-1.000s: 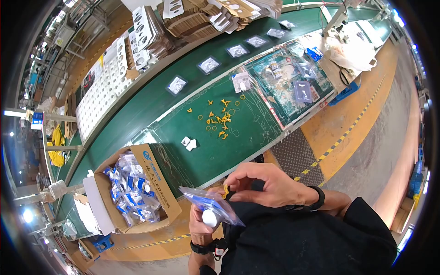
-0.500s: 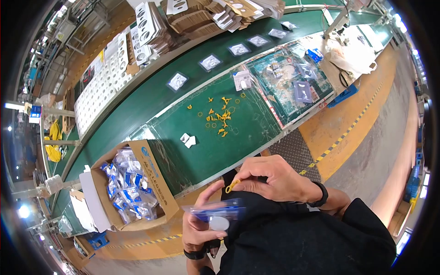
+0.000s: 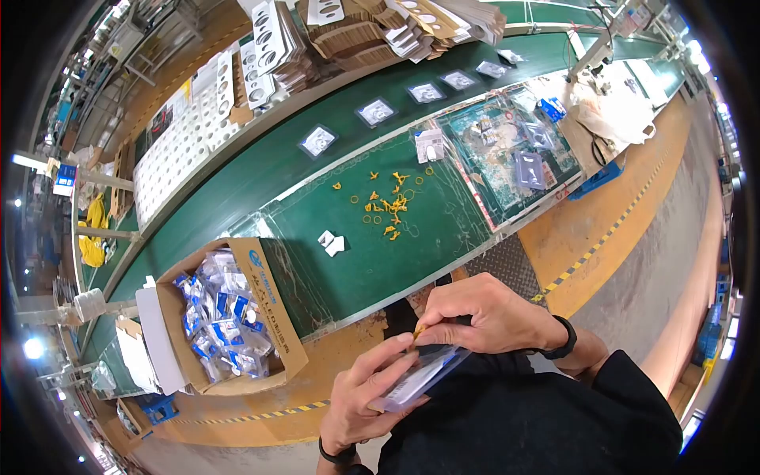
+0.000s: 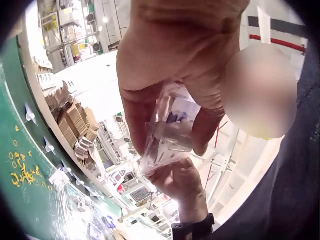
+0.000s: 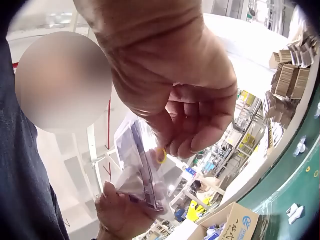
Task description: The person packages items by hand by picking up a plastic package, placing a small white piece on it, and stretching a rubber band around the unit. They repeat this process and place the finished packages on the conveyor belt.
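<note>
Head view, and here, lower centre, your left hand (image 3: 360, 404) has fingers and thumb closed round the clear plastic package (image 3: 422, 380); your right hand (image 3: 492, 318) pinches a yellow ring (image 3: 417, 333) tight at its top edge. Left of them, the cardboard box (image 3: 275, 294). Left wrist view: the package tilts mid-frame between your fingers. Right wrist view: yellow shows at your fingertips, centre.

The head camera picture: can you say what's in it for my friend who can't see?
A person's left hand holds a clear plastic package while the right hand pinches a small yellow piece beside it. Beyond are a green table with scattered yellow bits and, at left, an open cardboard box full of bagged items.
</note>
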Demonstrator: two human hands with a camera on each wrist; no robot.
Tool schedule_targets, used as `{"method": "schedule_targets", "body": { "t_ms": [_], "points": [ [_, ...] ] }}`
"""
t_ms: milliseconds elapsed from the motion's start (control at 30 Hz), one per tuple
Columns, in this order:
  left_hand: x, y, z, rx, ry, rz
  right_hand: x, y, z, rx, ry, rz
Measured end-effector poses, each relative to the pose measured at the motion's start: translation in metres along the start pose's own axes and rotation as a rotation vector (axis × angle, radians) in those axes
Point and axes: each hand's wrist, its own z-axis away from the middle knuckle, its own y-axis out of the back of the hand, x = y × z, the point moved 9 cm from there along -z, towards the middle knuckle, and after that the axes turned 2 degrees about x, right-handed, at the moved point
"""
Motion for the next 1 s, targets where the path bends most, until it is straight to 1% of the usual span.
{"method": "schedule_targets", "body": {
  "t_ms": [100, 267, 367, 467, 567, 667, 867, 1000],
  "points": [
    [0.005, 0.001, 0.001, 0.021, 0.016, -0.075, 0.003, -0.003, 0.002, -0.049, -0.061, -0.081],
    [0.009, 0.002, 0.002, 0.001, -0.020, -0.138, 0.010, -0.008, 0.004, -0.112, -0.172, -0.269],
    [0.012, 0.004, 0.003, 0.016, -0.026, -0.147, 0.021, -0.013, 0.010, -0.090, -0.241, -0.388],
    [0.017, 0.006, 0.001, 0.004, -0.023, -0.182, 0.023, -0.014, 0.012, -0.088, -0.291, -0.442],
    [0.013, 0.005, 0.000, -0.003, -0.019, -0.167, 0.019, -0.012, 0.010, -0.050, -0.238, -0.378],
    [0.008, 0.005, 0.000, -0.015, -0.013, -0.109, 0.019, -0.013, 0.009, -0.091, -0.219, -0.359],
    [0.007, 0.007, 0.003, -0.039, -0.004, -0.065, 0.024, -0.026, 0.012, -0.200, -0.289, -0.445],
    [0.011, 0.011, 0.003, -0.034, -0.005, -0.048, 0.022, -0.024, 0.009, -0.146, -0.266, -0.393]
  ]
}}
